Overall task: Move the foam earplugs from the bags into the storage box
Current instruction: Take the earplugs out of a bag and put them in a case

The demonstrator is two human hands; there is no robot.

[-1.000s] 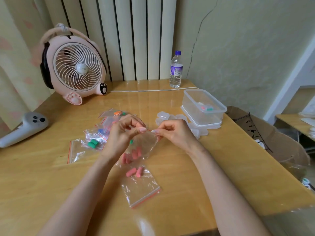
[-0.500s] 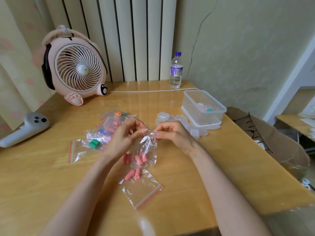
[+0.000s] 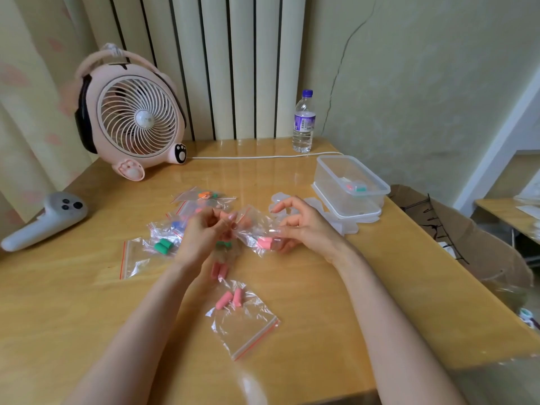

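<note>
Head view: my left hand (image 3: 204,235) pinches one end of a clear bag (image 3: 251,226). My right hand (image 3: 301,229) pinches the other end, where pink earplugs (image 3: 264,242) sit inside. The hands are close, joined only by the bag. The box (image 3: 325,173) stands open at two o'clock from them, a few plugs (image 3: 356,187) inside. Filled bags (image 3: 163,244) lie at nine o'clock, another bag (image 3: 248,325) at six.
</note>
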